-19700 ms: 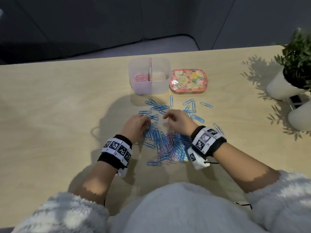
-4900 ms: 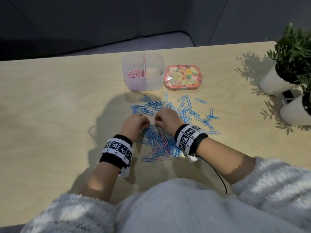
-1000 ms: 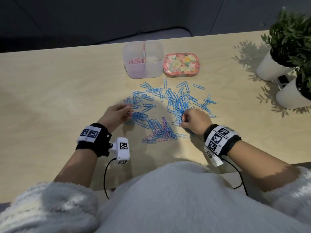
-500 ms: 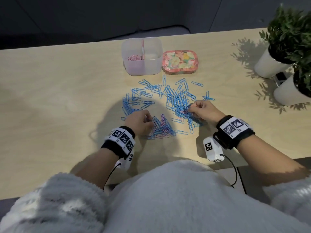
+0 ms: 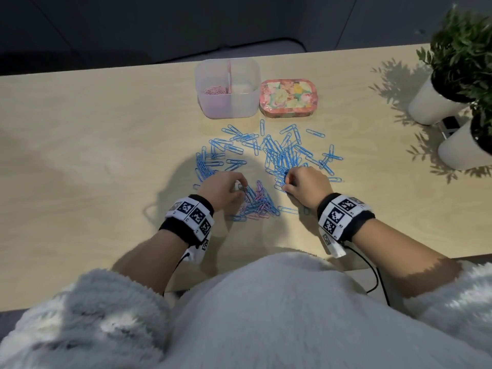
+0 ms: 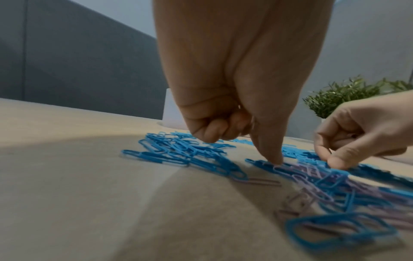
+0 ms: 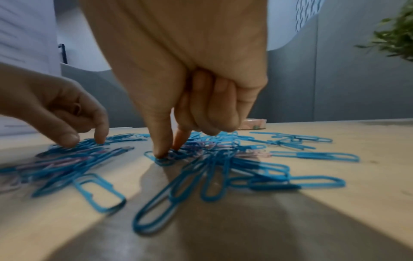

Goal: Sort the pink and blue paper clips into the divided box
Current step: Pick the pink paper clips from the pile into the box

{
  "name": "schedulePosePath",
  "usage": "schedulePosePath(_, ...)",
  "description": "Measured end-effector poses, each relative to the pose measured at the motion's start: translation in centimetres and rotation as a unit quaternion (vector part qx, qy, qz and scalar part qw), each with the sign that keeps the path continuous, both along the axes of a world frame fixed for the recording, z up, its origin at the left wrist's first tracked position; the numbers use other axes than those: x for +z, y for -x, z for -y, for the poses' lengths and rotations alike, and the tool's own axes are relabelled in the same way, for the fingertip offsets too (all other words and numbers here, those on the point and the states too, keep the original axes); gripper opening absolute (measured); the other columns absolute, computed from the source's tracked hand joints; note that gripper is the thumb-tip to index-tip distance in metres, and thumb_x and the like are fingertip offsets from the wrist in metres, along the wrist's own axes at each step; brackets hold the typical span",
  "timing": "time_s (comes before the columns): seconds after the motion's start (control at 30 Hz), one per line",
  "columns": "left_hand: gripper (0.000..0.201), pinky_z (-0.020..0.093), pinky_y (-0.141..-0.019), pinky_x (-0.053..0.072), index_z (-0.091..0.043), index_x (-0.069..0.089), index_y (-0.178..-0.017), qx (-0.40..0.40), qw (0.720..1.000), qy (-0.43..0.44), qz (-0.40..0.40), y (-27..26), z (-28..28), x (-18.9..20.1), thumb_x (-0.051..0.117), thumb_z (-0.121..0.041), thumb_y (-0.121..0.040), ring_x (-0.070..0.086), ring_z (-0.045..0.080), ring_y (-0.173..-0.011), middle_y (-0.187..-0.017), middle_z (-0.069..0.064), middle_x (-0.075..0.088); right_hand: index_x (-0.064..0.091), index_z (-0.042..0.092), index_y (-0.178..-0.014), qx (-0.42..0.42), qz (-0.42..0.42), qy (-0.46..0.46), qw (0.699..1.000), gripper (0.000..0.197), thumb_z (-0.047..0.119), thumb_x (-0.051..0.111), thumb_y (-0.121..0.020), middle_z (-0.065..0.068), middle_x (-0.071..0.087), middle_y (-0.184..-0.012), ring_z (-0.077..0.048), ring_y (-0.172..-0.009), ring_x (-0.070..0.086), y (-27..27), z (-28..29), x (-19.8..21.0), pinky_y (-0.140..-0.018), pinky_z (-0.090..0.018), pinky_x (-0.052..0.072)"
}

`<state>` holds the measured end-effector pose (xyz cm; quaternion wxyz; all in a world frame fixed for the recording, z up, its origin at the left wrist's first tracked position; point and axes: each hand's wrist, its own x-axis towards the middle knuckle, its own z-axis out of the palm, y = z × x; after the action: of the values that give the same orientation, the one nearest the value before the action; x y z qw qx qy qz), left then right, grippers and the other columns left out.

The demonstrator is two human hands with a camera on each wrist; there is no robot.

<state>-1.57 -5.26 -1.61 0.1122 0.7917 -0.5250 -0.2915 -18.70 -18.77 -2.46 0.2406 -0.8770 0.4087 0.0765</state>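
The clear divided box (image 5: 227, 110) stands at the back of the table, with pink clips (image 5: 214, 90) in its left half. Blue paper clips (image 5: 282, 153) lie spread in front of it. A mixed pink and blue pile (image 5: 257, 202) lies nearer me. My left hand (image 5: 226, 189) sits at the pile's left edge; its thumb (image 6: 271, 151) and forefinger (image 7: 100, 136) pinch a blue clip there, the other fingers curled. My right hand (image 5: 303, 185) is right of the pile, its thumb (image 7: 159, 141) and forefinger pinching a blue clip (image 7: 164, 159) flat on the table.
A floral tin (image 5: 288, 99) stands right beside the box. Two white pots with green plants (image 5: 436, 102) (image 5: 464, 147) stand at the far right. A second group of blue clips (image 5: 205, 166) lies left of my left hand.
Over the last second my left hand came in from the left-hand blue clips to the pile's edge. My right hand shifted a little left and nearer me among the blue clips.
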Motion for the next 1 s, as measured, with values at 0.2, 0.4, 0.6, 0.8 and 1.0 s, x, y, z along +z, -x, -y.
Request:
schedulePosePath(0.2,0.013,0.031,-0.074,0.043,-0.017,0.064,-0.097,-0.037,0.998,-0.009,0.041,0.0,0.6,-0.1,0.058,-0.023,-0.087,0.059,0.025,-0.094,-0.101,0.005,0.063,0.051,0.021,-0.067,-0.096,0.068,-0.056,0.991,0.018,0.022,0.054,-0.085,-0.005,0.062,-0.077,-0.032,-0.084,0.062,0.6,2.5,0.0,-0.069,-0.030,0.041)
schedulePosePath(0.4,0.013,0.034,-0.074,0.043,-0.011,0.070,-0.093,-0.032,0.999,0.035,0.015,-1.2,0.1,-0.3,0.058,-0.012,-0.086,0.056,0.027,-0.086,-0.081,0.001,0.049,0.061,0.020,-0.080,0.005,0.076,-0.010,0.997,0.012,0.022,0.050,-0.085,-0.006,0.065,-0.081,-0.031,-0.086,0.061,-1.4,0.1,1.0,-0.066,-0.028,0.036)
schedulePosePath(0.6,0.009,0.021,-0.050,0.026,-0.014,0.064,-0.082,0.071,0.991,0.093,-0.067,-2.2,-0.3,0.0,0.061,-0.022,-0.086,0.034,0.004,-0.049,-0.054,-0.007,0.035,0.061,0.017,-0.073,0.031,0.004,-0.039,0.999,0.024,0.040,0.064,-0.079,-0.006,0.069,-0.087,-0.026,-0.084,0.062,-5.1,-2.1,0.6,-0.067,-0.029,0.040)
schedulePosePath(0.8,0.018,0.026,-0.054,0.027,-0.016,0.050,-0.073,0.149,0.977,0.064,-0.136,-3.5,-0.6,-0.1,0.051,-0.016,-0.091,0.035,0.008,-0.052,-0.057,-0.004,0.036,0.061,0.014,-0.067,0.012,0.016,-0.121,0.992,0.019,0.019,0.060,-0.085,-0.005,0.066,-0.077,-0.020,-0.075,0.059,-5.9,-1.1,0.4,-0.068,-0.027,0.043)
schedulePosePath(1.0,0.025,0.021,-0.059,0.042,-0.017,0.049,-0.066,0.255,0.893,0.085,-0.361,-3.2,-1.7,0.1,0.051,-0.013,-0.091,0.058,0.005,-0.055,-0.061,-0.004,0.057,0.053,0.016,-0.063,-0.100,0.180,-0.251,0.946,0.024,0.012,0.062,-0.085,0.001,0.047,-0.054,-0.004,-0.041,0.040,-4.9,1.0,0.9,-0.044,-0.018,0.033)
